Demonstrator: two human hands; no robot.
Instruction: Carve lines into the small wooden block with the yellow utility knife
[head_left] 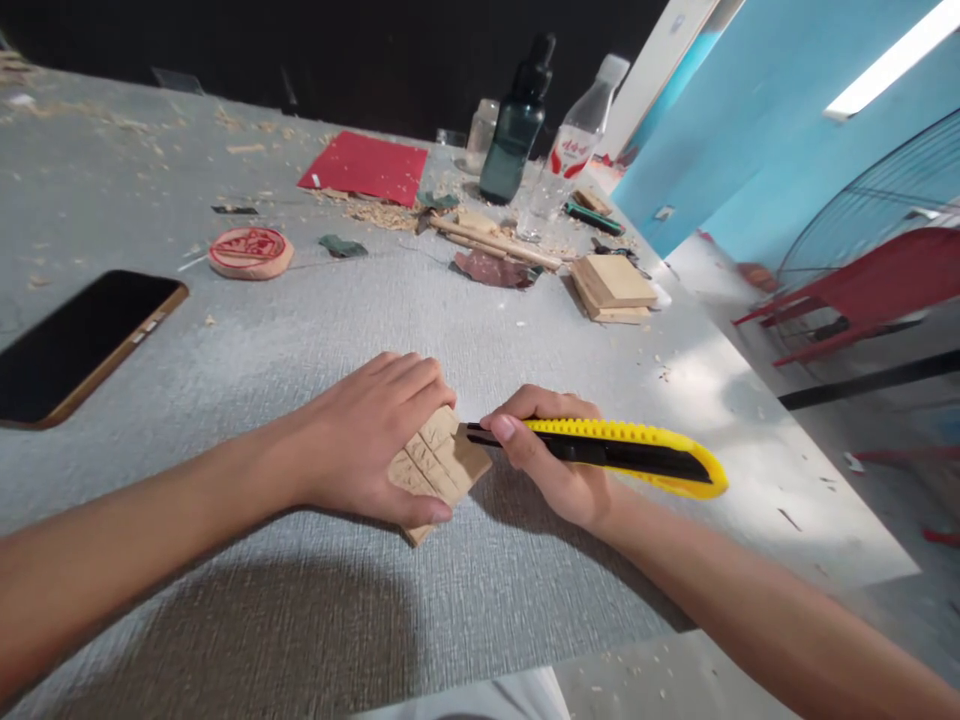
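Note:
A small wooden block with carved lines and marks on its top lies on the grey table. My left hand grips it, fingers over the far edge and thumb along the near side. In my right hand is a yellow and black utility knife, held like a pen with its handle pointing right. The knife's tip reaches the right part of the block's top; whether it touches the wood I cannot tell.
At left lies a phone, with a round carved wooden piece beyond it. Farther back are red paper, a dark bottle, a clear plastic bottle, stacked wood blocks and shavings. A red chair stands right.

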